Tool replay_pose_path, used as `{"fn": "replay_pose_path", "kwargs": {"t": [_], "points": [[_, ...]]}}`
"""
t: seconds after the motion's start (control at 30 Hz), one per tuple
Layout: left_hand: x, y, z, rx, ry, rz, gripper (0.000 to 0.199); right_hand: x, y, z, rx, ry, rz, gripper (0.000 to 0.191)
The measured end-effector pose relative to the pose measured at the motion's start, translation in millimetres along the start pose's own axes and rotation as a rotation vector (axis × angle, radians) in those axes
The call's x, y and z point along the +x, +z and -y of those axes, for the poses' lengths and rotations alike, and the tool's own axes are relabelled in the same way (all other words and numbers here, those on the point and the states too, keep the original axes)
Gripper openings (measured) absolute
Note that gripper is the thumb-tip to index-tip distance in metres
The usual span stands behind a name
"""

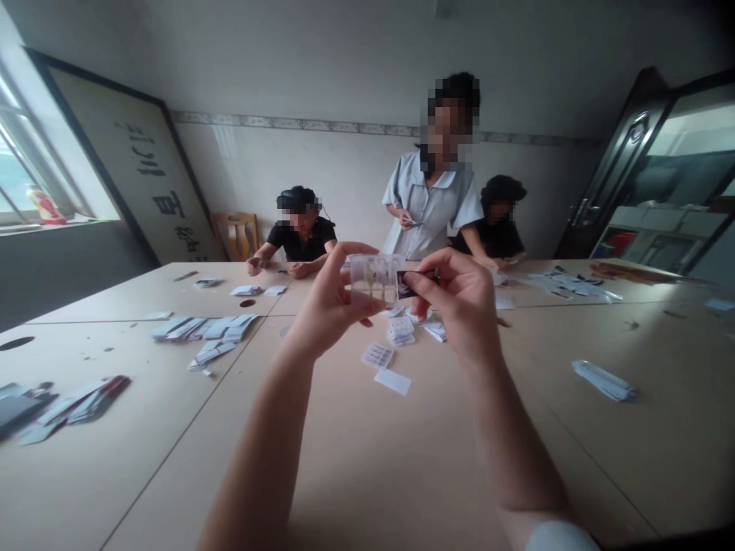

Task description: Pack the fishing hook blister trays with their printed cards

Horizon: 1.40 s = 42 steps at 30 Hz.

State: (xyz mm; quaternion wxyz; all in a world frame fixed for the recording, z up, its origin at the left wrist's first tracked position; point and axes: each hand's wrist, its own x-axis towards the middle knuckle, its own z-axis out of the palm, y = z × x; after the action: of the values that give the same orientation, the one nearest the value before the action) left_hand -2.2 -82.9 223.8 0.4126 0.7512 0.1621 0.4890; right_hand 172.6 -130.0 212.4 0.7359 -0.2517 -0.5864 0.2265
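Note:
My left hand [330, 306] is closed around a small clear plastic box [372, 277], holding it up above the table. Small yellowish items show through its wall, too blurred to name. Pinched between the thumb and fingers of my right hand [456, 295] is a small dark printed card [406, 283], its left end at the box's right side. On the table below lie another clear compartment box [377, 355], a white card [393, 382] and a further clear box [400, 330].
Stacks of cards [204, 328] and folded cards [86, 405] lie on the table [367, 474] to the left. A card bundle [604, 381] rests at right, with scattered packets [568, 283] beyond. A standing person [433, 203] and two seated people are across the table.

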Motion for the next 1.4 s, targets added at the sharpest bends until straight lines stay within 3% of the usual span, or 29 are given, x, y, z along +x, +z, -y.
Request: {"fn": "replay_pose_path", "kwargs": {"t": [0.17,0.3,0.4,0.53,0.6,0.77,0.9,1.0,1.1,1.2,1.4], "points": [[-4.3,1.8,-5.6,-0.117,0.043,-0.055,0.052,-3.0,3.7,-0.6,0.089,-0.160,-0.209,0.020],[-4.8,-0.5,-4.9,-0.117,0.033,-0.098,0.051,0.3,-3.2,-2.4,0.106,-0.133,-0.257,0.033],[-4.6,-0.2,-3.2,-0.075,0.100,-0.132,0.048,2.5,-6.3,-4.0,0.095,-0.056,-0.229,0.036],[-6.7,2.2,-2.4,0.073,0.268,-0.128,0.014,2.9,-7.1,-3.8,0.135,0.084,-0.144,0.040],[-8.3,2.7,-2.5,0.146,0.341,-0.115,0.007,1.8,-6.7,-2.5,0.160,0.118,-0.075,0.047],[-10.0,4.8,-2.2,0.290,0.512,-0.174,0.013,-1.2,-4.6,-0.9,0.187,0.077,-0.049,0.069],[-9.2,9.6,-2.8,0.322,0.577,-0.189,0.017,0.0,-3.4,-2.5,0.186,0.080,-0.059,0.073],[-7.3,8.5,-3.0,0.216,0.512,-0.192,0.022,1.7,-3.0,-3.7,0.184,0.039,-0.103,0.075],[-5.5,2.8,-3.7,0.019,0.310,-0.201,0.039,2.4,-2.8,-5.6,0.145,-0.052,-0.163,0.074],[-5.7,-1.9,-7.0,-0.100,0.113,-0.187,0.036,2.3,-2.9,-8.8,0.096,-0.118,-0.194,0.071],[-7.9,-1.5,-14.1,-0.200,0.011,-0.153,0.045,3.7,-6.4,-14.3,-0.013,-0.117,-0.145,0.071]]}}
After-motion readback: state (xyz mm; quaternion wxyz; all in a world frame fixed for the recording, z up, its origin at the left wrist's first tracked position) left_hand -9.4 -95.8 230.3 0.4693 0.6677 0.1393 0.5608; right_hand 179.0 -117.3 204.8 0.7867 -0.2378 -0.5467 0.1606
